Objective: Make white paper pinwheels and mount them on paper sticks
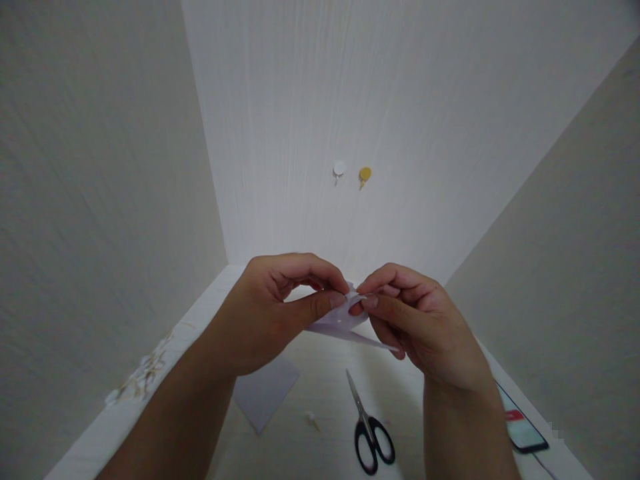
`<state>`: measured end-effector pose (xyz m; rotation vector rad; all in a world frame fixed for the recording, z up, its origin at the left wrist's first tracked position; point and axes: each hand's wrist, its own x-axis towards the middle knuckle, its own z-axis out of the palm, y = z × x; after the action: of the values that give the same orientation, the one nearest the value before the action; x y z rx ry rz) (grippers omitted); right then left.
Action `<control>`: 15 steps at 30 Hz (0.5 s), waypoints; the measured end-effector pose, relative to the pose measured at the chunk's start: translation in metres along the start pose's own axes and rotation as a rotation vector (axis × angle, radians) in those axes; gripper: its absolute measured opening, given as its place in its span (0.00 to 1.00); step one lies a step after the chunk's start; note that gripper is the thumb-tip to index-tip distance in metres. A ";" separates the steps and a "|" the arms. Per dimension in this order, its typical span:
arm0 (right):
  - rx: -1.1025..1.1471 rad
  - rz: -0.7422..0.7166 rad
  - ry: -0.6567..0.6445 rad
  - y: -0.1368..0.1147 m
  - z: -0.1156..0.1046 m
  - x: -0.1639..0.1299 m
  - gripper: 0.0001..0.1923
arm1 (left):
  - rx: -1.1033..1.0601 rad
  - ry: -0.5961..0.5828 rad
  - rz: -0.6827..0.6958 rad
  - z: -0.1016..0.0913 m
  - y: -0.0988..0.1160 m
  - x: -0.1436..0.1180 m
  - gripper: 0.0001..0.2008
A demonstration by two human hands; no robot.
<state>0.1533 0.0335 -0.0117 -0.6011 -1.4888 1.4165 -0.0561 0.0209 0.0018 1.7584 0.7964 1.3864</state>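
My left hand (273,307) and my right hand (417,323) meet above the table, both pinching one small folded piece of white paper (345,323) between thumbs and fingertips. A thin pointed flap of the paper sticks out to the right under my right hand. Black-handled scissors (367,427) lie shut on the table just below the hands, blades pointing away from me.
A white paper sheet (265,393) lies on the white table (320,433) under my left forearm, with a small scrap (313,420) beside it. A phone (520,423) rests at the right edge. A white pin (339,169) and a yellow pin (365,175) stick in the wall ahead.
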 end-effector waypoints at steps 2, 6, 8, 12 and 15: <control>0.020 0.001 -0.003 0.000 0.001 0.001 0.02 | 0.015 0.009 0.011 0.000 0.000 0.000 0.05; 0.058 0.022 -0.004 -0.001 0.002 0.004 0.02 | 0.051 0.005 0.024 -0.001 -0.002 -0.001 0.05; 0.068 0.033 -0.013 -0.001 0.001 0.005 0.02 | 0.057 -0.008 0.041 -0.002 -0.002 -0.002 0.07; 0.078 0.044 -0.052 -0.001 -0.001 0.003 0.01 | 0.072 -0.029 0.111 -0.003 -0.002 -0.001 0.08; 0.087 0.052 -0.081 0.000 -0.001 0.002 0.02 | 0.099 -0.028 0.117 -0.003 -0.002 -0.001 0.08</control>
<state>0.1529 0.0356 -0.0117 -0.5375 -1.4750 1.5540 -0.0594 0.0221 -0.0002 1.9232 0.7693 1.4163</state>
